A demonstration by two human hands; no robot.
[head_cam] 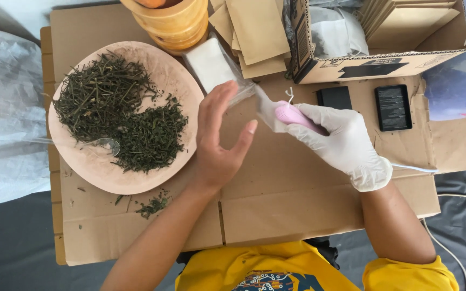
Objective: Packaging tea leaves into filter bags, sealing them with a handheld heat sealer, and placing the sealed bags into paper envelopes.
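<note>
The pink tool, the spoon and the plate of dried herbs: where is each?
pink tool (292, 115), head view, its rounded end.
spoon (106, 144), head view, its bowl.
plate (176, 75), head view, bare upper rim.

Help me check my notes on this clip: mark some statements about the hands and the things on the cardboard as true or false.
1. The right hand wears a white glove. True.
2. The left hand is gloved too. False: it is bare.
3. The right hand holds a pink tool against a clear bag. True.
4. The dried herbs lie in the cardboard box. False: they lie on a round tray.
5. Two black flat devices lie near the box. True.
6. The spoon is in the left hand. False: it rests on the tray among the herbs.
</note>
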